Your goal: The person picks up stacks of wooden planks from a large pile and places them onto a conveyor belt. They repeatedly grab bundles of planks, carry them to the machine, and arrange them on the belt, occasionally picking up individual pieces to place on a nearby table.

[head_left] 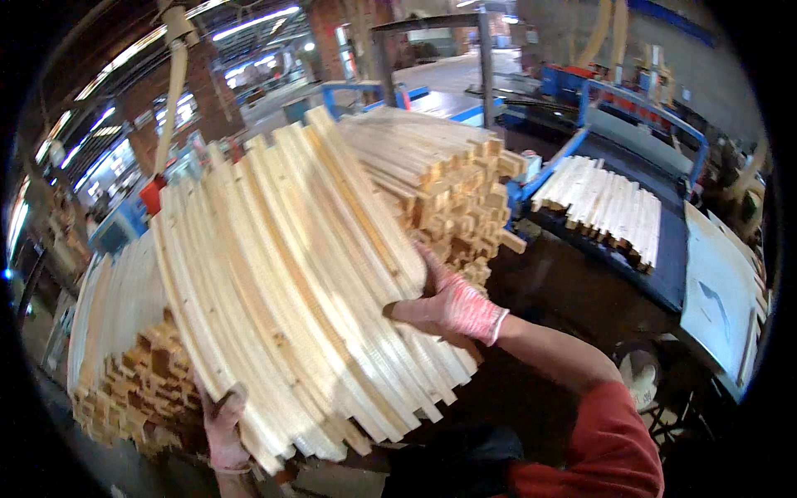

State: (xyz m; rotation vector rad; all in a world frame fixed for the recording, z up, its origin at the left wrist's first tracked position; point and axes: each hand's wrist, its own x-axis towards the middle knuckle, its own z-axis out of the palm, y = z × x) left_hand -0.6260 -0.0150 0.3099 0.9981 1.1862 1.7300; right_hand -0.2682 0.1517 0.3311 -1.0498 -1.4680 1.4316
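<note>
Where both gloved hands grip, pale wooden slats (290,282) fan out

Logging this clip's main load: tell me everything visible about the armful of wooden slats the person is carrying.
The armful of wooden slats is a wide sheaf of long, thin, pale bare-wood strips lying side by side, tilted across the view, with cut ends showing at the lower edge. The left hand grips underneath; the gloved right hand presses its right edge. It hangs above stacked wood blocks.
</note>
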